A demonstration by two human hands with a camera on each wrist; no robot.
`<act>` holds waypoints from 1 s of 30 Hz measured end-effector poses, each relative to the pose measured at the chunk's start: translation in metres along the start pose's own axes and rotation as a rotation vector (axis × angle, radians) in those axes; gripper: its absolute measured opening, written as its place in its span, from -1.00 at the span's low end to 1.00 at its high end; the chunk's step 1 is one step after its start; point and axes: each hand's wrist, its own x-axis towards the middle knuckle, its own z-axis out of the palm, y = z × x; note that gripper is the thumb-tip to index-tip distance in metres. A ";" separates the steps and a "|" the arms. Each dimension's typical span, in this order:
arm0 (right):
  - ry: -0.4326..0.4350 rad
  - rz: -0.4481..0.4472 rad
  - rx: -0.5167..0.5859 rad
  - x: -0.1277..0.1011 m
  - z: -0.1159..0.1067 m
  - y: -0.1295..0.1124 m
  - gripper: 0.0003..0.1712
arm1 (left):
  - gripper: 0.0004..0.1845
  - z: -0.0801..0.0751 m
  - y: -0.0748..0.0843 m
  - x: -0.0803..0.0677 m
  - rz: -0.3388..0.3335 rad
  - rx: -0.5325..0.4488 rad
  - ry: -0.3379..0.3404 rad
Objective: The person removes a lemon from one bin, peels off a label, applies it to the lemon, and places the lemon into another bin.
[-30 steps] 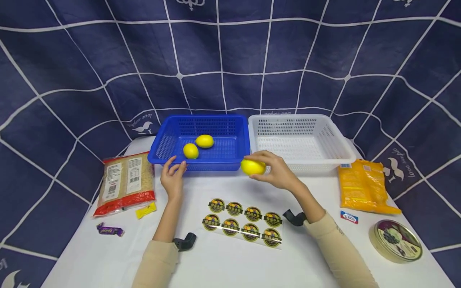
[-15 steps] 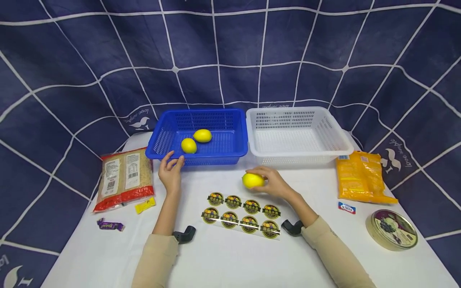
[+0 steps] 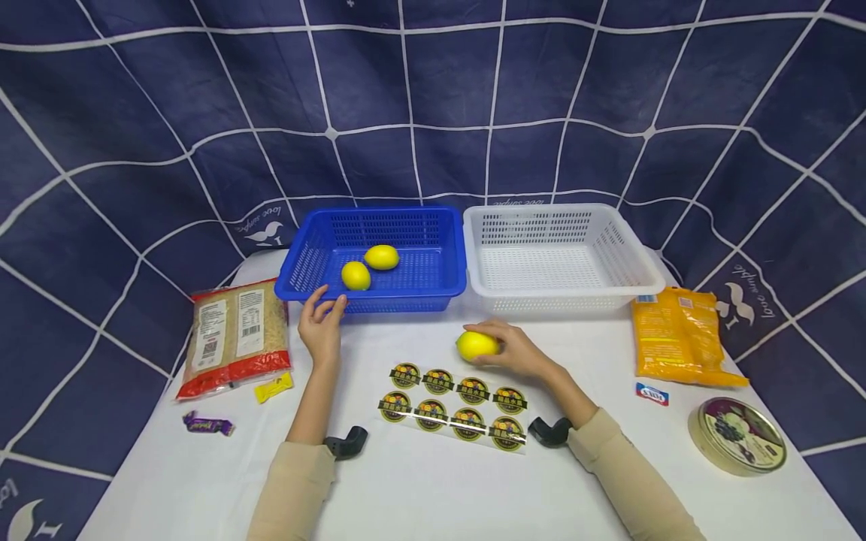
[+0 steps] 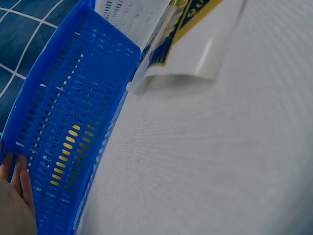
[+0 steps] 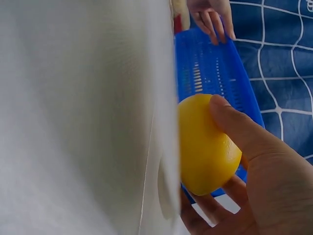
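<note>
My right hand (image 3: 506,352) grips a yellow lemon (image 3: 476,345) (image 5: 205,145) just above the white table, right behind the sticker sheet (image 3: 452,406). My left hand (image 3: 322,324) rests with fingers touching the front wall of the blue basket (image 3: 443,225) (image 4: 63,132). Two more lemons (image 3: 356,276) (image 3: 382,257) lie inside the blue basket. An empty white basket (image 3: 625,248) stands to its right. In the right wrist view my thumb and fingers curl round the lemon, with the left hand's fingers (image 5: 211,19) on the blue basket (image 5: 210,68) beyond.
A red-edged bag of grain (image 3: 233,338), a yellow sweet (image 3: 274,388) and a purple sweet (image 3: 206,426) lie on the left. On the right are an orange packet (image 3: 679,336), a small blue-white wrapper (image 3: 652,393) and a round tin (image 3: 737,445).
My right hand has brought the lemon down and toward me from the baskets' front edge to just above the table. The left hand stays on the blue basket.
</note>
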 end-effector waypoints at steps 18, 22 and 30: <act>-0.015 0.012 -0.029 0.001 -0.001 0.001 -0.28 | -0.57 0.001 0.001 0.000 0.004 0.003 -0.012; -0.011 0.006 -0.040 0.001 -0.002 0.000 -0.29 | -0.57 0.000 0.001 0.000 -0.004 0.011 -0.016; 0.024 -0.021 -0.051 0.002 -0.003 -0.003 -0.33 | -0.57 0.000 0.001 0.001 0.010 0.019 -0.022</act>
